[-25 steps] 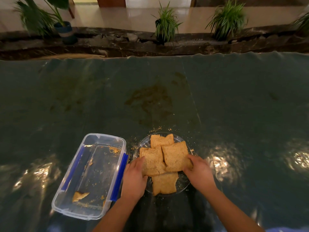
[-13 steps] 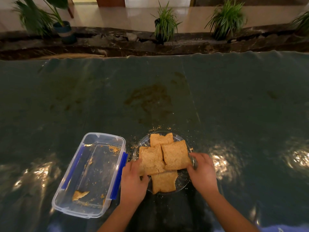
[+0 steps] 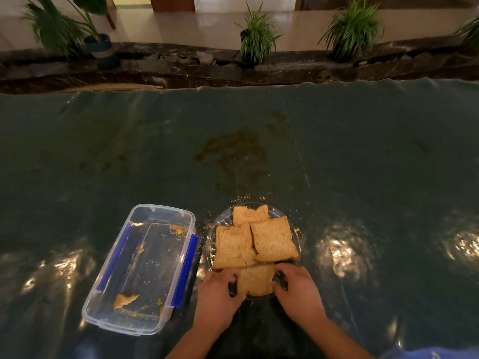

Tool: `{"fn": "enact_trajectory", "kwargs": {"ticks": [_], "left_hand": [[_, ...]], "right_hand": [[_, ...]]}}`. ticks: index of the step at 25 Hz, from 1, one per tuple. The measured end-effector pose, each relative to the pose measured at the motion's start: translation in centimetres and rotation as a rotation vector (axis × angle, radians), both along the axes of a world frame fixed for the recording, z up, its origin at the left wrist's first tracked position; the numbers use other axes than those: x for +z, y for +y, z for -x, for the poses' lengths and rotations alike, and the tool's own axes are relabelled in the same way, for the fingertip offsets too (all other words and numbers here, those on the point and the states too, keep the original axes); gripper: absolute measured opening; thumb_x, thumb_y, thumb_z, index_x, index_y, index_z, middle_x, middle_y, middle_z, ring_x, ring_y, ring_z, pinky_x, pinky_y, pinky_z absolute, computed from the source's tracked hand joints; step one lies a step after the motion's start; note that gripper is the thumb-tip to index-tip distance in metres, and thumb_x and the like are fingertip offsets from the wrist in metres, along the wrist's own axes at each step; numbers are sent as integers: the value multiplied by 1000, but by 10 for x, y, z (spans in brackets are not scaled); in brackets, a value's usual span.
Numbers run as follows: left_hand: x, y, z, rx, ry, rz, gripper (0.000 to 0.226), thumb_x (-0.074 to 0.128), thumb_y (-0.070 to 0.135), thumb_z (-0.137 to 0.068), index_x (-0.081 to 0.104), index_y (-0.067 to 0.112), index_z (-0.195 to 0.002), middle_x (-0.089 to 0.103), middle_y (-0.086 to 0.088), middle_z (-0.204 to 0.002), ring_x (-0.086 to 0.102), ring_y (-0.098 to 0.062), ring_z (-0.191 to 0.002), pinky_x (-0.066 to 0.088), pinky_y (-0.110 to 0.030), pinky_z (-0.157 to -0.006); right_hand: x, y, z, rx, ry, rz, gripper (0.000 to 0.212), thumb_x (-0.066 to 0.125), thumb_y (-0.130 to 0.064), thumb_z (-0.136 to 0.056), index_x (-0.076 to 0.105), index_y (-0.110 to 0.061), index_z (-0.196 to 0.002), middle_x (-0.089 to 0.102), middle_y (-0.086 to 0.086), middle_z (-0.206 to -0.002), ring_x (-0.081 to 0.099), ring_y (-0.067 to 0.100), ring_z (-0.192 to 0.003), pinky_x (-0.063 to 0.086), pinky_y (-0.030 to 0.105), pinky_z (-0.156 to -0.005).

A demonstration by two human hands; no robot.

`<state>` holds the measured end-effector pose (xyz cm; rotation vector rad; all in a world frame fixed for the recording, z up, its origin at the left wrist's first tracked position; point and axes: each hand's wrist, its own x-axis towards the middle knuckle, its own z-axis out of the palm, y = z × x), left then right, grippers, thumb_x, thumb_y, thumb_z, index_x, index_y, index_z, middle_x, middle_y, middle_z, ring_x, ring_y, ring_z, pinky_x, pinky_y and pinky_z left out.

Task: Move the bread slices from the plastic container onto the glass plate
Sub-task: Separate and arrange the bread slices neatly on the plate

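A clear glass plate (image 3: 225,219) sits on the dark table and carries several brown bread slices (image 3: 273,239), overlapping. The nearest slice (image 3: 255,279) lies at the plate's near rim. My left hand (image 3: 220,294) curls its fingers on that slice's left edge, and my right hand (image 3: 298,288) pinches its right edge. To the left stands the clear plastic container (image 3: 160,209) with blue side clips. It holds only crumbs and one small bread fragment (image 3: 125,300).
Crumbs lie scattered on the shiny dark table cover (image 3: 363,164) around the plate's far side. A brown stain (image 3: 233,151) marks the middle of the cover. Beyond the table's far edge runs a stone ledge with potted plants (image 3: 255,37).
Both hands slid from the plate's left and right sides to its near edge and closed on the nearest slice. The other slices stayed in place.
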<state>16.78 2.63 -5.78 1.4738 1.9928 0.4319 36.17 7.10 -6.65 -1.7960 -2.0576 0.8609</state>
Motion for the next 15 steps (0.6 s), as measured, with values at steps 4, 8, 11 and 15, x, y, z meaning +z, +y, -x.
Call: {"fn": "enact_trajectory", "kwargs": {"ticks": [4,8,11,15], "left_hand": [[0,1,-7,33,-30,11,39,79,32,-76,62,36,-111,53,24,-90,52,1,-93,37,-15,-78],[-4,2,-13,35,-50,40,42,78,34,-77,59,37,-115,60,19,-106,54,1,-99,43,-17,-86],[-5,2,-12,28,-63,42,42,77,34,-78,59,37,-115,60,18,-108,54,1,-100,45,-19,-89],[3,2,-9,16,-51,-2,30,70,45,-80,58,43,-107,55,23,-99,53,4,-93,45,-17,-81]], "right_hand": [[-1,5,0,11,-16,3,35,67,-24,-82,63,-24,-117,67,-5,-106,52,12,-103,43,19,-82],[-3,9,-4,28,-29,6,38,66,-24,-82,61,-23,-120,67,-5,-109,51,12,-102,39,17,-80],[-1,10,-4,33,-26,33,39,67,-23,-82,61,-23,-120,66,-5,-109,52,12,-105,41,18,-83],[11,13,-7,-36,33,-36,22,69,-16,-80,66,-27,-99,59,-16,-86,54,9,-85,38,14,-66]]}}
